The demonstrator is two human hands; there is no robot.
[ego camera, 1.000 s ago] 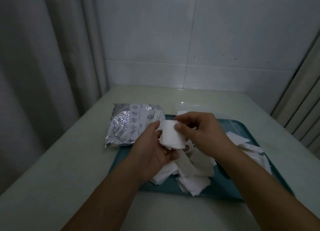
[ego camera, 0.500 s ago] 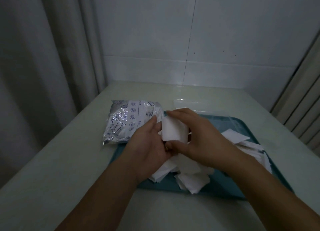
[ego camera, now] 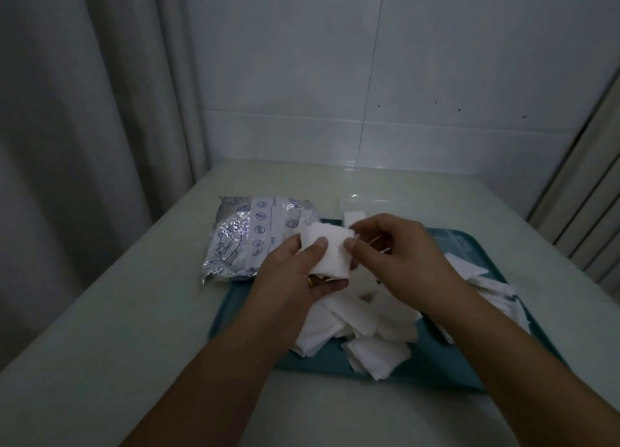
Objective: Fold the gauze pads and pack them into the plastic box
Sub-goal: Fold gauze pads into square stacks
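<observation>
Now that my right hand (ego camera: 399, 262) has slid from covering the gauze pad (ego camera: 330, 252) to pinching its right edge, while my left hand (ego camera: 295, 279) grips it above the tray's (ego camera: 235, 315) far-left corner, the fold looks nearly finished, with the plastic box (ego camera: 365, 202) waiting just beyond the far edge.

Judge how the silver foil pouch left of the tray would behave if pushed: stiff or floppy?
The foil pouch looks crinkled and puffy, so it is probably soft and light. Lying flat on the table, it would likely slide rather than roll or tip.
</observation>
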